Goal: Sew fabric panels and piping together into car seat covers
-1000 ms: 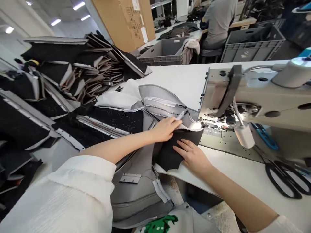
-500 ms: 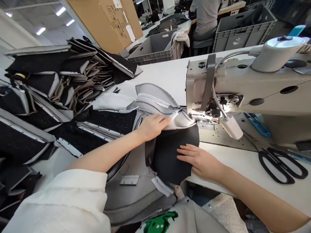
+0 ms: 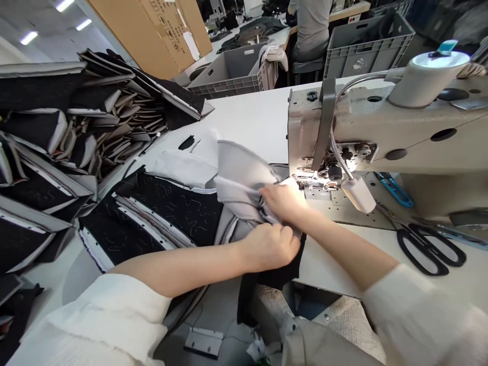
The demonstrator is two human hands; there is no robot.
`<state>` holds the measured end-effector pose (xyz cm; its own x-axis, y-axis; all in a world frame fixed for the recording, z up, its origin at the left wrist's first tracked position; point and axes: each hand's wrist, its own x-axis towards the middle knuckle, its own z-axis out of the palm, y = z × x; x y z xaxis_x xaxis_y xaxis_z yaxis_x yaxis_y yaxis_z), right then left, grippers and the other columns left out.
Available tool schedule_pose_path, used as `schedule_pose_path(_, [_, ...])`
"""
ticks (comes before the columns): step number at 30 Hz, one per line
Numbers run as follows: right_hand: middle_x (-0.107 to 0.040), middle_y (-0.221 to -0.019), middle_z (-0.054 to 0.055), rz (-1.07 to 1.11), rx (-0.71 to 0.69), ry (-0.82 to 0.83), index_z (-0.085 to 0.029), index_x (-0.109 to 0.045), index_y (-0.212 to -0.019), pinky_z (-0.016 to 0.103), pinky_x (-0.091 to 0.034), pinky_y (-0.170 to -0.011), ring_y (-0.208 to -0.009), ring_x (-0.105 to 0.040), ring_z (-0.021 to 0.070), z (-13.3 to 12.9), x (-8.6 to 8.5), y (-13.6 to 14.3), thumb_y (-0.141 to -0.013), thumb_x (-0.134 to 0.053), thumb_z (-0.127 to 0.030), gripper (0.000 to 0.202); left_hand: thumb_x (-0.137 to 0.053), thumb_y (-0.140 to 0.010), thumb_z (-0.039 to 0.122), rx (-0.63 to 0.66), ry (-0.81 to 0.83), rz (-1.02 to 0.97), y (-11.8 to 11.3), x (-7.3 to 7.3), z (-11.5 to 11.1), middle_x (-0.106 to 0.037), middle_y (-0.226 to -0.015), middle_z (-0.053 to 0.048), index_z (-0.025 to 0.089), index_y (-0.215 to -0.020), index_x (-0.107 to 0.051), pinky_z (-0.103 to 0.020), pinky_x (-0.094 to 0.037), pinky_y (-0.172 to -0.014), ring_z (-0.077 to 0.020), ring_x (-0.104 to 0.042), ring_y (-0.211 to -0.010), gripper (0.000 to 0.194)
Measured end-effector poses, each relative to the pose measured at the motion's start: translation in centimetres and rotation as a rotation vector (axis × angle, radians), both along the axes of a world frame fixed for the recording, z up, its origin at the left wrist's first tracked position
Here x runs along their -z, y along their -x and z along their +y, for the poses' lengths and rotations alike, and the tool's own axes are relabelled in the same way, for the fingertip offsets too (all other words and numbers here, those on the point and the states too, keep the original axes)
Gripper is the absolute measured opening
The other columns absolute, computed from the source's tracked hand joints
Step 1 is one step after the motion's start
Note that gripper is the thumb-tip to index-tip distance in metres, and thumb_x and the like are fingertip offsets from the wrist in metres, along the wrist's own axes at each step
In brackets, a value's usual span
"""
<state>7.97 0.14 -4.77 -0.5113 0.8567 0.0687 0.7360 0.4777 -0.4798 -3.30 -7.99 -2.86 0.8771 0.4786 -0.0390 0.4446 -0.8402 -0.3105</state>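
Grey fabric (image 3: 244,165) with dark pieces beneath lies bunched to the left of the sewing machine's needle area. My left hand (image 3: 269,246) is closed on the fabric's near edge, above a black panel. Just beyond it my right hand (image 3: 284,203) grips the grey fabric close to the needle, its fingers curled and partly blurred. My wrists are close together. The sewing machine (image 3: 366,127) stands at the right with its lamp (image 3: 359,194) lit beside the needle.
Stacked black and grey pieces (image 3: 125,114) fill the left side. Black-handled scissors (image 3: 430,249) and a blue tool (image 3: 394,189) lie at the right. Behind are a cardboard box (image 3: 156,35), grey crates (image 3: 366,48) and a seated person (image 3: 311,30).
My right hand has moved up and left from the black panel to the grey fabric. My left hand has come down and right and closed. The fabric is lifted and folded over.
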Motion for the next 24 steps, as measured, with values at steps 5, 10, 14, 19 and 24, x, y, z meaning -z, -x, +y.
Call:
schedule_pose_path(5, [-0.063, -0.096, 0.008, 0.088, -0.169, -0.003, -0.016, -0.057, -0.101, 0.029, -0.048, -0.074, -0.084, -0.061, 0.0174, 0.4, -0.1, 3.0, -0.094, -0.037, -0.023, 0.022, -0.045, -0.08, 0.014, -0.134, 0.321, 0.064, -1.6, 1.1, 0.3, -0.064, -0.087, -0.015, 0.01, -0.113, -0.053, -0.032, -0.05, -0.053, -0.0247, -0.063, -0.072, 0.034])
schedule_pose_path(10, [-0.056, -0.104, 0.009, 0.364, -0.228, -0.204, -0.018, -0.059, -0.103, 0.033, -0.047, -0.083, -0.096, -0.054, 0.0185, -3.6, 0.7, -4.8, -0.093, -0.038, -0.021, 0.024, -0.051, -0.081, 0.027, -0.397, 0.564, 0.123, -0.9, 0.0, 3.1, -0.067, -0.095, -0.012, 0.014, -0.105, -0.06, -0.037, -0.053, -0.07, -0.0278, -0.065, -0.086, 0.029])
schedule_pose_path(14, [-0.058, -0.094, 0.009, 0.11, -0.303, -0.319, -0.019, -0.062, -0.104, 0.035, -0.046, -0.071, -0.082, -0.053, 0.02, -8.2, 1.7, -8.7, -0.091, -0.05, -0.038, 0.027, -0.052, -0.079, 0.029, -0.433, 0.628, 0.095, -0.4, -0.6, 4.6, -0.069, -0.095, -0.008, 0.018, -0.125, -0.049, -0.033, -0.05, -0.062, -0.0269, -0.067, -0.082, 0.047])
schedule_pose_path(19, [-0.063, -0.101, 0.012, -0.106, -0.45, -0.404, -0.014, -0.062, -0.112, 0.035, -0.05, -0.076, -0.096, -0.056, 0.0244, -11.3, 4.2, -6.5, -0.087, -0.057, -0.037, 0.035, -0.048, -0.082, 0.03, -0.521, 0.616, 0.067, -0.3, -0.8, 4.5, -0.07, -0.095, -0.008, 0.018, -0.131, -0.048, -0.03, -0.048, -0.063, -0.0242, -0.067, -0.082, 0.05])
schedule_pose_path(24, [-0.068, -0.1, 0.017, -0.127, -0.327, -0.631, -0.007, -0.068, -0.103, 0.039, -0.052, -0.082, -0.094, -0.063, 0.0285, -12.6, 5.2, -3.9, -0.087, -0.052, -0.021, 0.027, -0.055, -0.076, 0.029, -0.527, 0.653, 0.106, -0.7, -1.0, 4.1, -0.067, -0.11, -0.009, 0.017, -0.138, -0.041, -0.027, -0.049, -0.069, -0.0242, -0.065, -0.095, 0.065])
